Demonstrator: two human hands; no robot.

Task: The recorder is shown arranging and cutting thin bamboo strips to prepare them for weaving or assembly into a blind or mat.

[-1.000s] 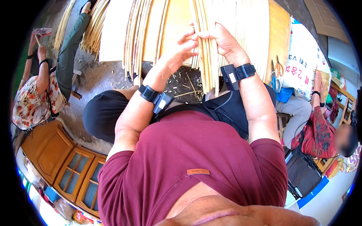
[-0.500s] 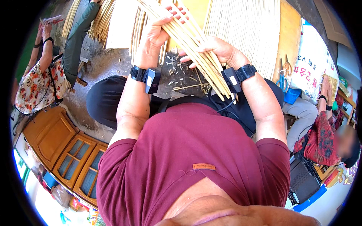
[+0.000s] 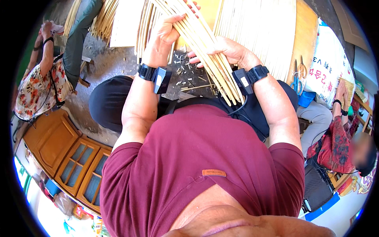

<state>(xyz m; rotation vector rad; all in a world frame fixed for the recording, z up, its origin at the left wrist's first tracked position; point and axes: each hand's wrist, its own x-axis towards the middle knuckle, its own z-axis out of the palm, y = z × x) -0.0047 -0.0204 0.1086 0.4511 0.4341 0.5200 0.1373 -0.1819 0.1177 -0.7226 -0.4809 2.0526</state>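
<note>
A loose bundle of thin pale wooden sticks slants across in front of me, its near ends just above my lap. My left hand is closed round the bundle's upper part, fingertips showing past its far side. Lower down, my right hand grips the same sticks, thumb across the top and fingers underneath. The upper ends fan apart slightly and run out of the picture. Beyond my right hand, many similar sticks lie side by side as a flat row on a yellowish board.
Stick offcuts litter the floor before me. More sticks lie at the far left. Orange-handled scissors, blue-handled scissors and a white sack are at the right. One person sits each side; a wooden cabinet stands left.
The bundle's near ends have shifted slightly left, with both hands still holding it. At the left, the other person's hands and pink cloth have moved a little.
</note>
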